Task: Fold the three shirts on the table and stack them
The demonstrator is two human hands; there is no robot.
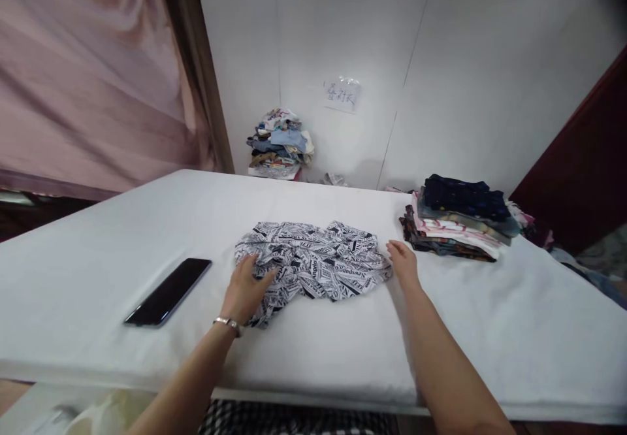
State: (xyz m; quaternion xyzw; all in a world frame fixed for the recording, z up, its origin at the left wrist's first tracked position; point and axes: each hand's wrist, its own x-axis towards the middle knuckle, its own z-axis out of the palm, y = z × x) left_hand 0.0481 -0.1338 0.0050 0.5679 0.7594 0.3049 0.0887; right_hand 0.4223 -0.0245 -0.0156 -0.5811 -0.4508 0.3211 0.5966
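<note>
A crumpled black-and-white newspaper-print garment point(318, 262) lies in the middle of the white table point(98, 239). My left hand point(245, 288), with a thin bracelet on the wrist, rests on the garment's left part, its fingers curled into the cloth. My right hand point(404, 262) lies at the garment's right edge with fingers stretched forward, touching the fabric.
A black phone point(169, 291) lies face up left of the garment. A stack of folded clothes point(460, 223) sits at the right of the table. Another pile of clothes point(279, 144) stands on the floor against the white wall. A pink curtain point(88, 76) hangs at the left.
</note>
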